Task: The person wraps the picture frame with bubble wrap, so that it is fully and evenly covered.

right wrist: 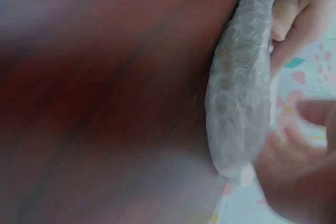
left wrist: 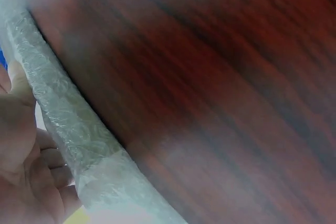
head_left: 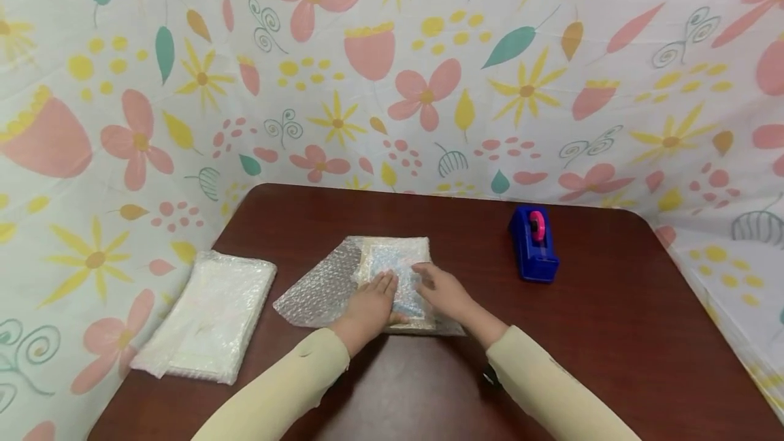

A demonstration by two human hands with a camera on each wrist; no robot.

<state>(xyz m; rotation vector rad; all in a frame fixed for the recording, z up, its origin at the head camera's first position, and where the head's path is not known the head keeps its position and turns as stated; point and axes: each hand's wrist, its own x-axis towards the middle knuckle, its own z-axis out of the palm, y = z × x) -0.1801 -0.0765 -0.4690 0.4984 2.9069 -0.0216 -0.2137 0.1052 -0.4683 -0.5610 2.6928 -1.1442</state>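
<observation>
A flat package in bubble wrap (head_left: 398,250) lies mid-table, a bluish printed item showing through its top. A loose flap of the wrap (head_left: 318,291) spreads out to its left. My left hand (head_left: 367,308) presses on the package with its fingers extended. Over the package's right side is my right hand (head_left: 444,291), its fingers slightly bent and nothing visible in them. In the right wrist view, the blurred right hand (right wrist: 299,166) shows thumb and fingers apart beside the wrapped edge (right wrist: 239,87). The left wrist view shows the left hand (left wrist: 26,150) along the package's near edge (left wrist: 73,119).
Another bubble-wrapped flat package (head_left: 220,312) lies at the table's left edge. A blue tape dispenser (head_left: 534,243) with a pink roll hub stands at the back right. Behind the dark wooden table (head_left: 612,332) hangs a flower-patterned cloth (head_left: 392,87).
</observation>
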